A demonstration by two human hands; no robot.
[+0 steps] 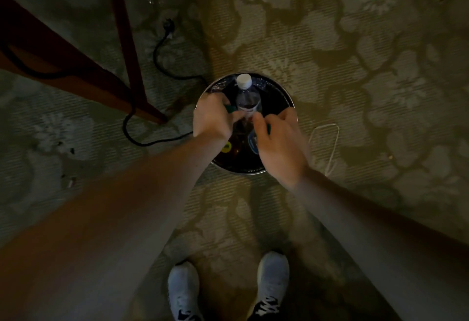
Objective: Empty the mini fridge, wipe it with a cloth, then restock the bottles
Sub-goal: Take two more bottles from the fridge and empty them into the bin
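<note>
A round, top-opening mini fridge (284, 92) with a metal rim stands on the carpet right below me. A clear water bottle (247, 101) with a white cap stands upright inside it, towards the far side. My left hand (215, 120) reaches in from the left, fingers curled around a small green item (231, 109) beside the bottle. My right hand (280, 145) reaches in from the right, closed over another green item (268, 129). What the green items are is hidden by the hands. Lower inside, a yellow label (225, 146) and a blue label (252, 140) show.
A black power cord (157, 61) snakes over the floral carpet to the left of the fridge. Dark wooden furniture legs (127, 41) stand at upper left. A thin white cord (332, 143) lies to the right. My two sneakers (272, 277) are at the bottom.
</note>
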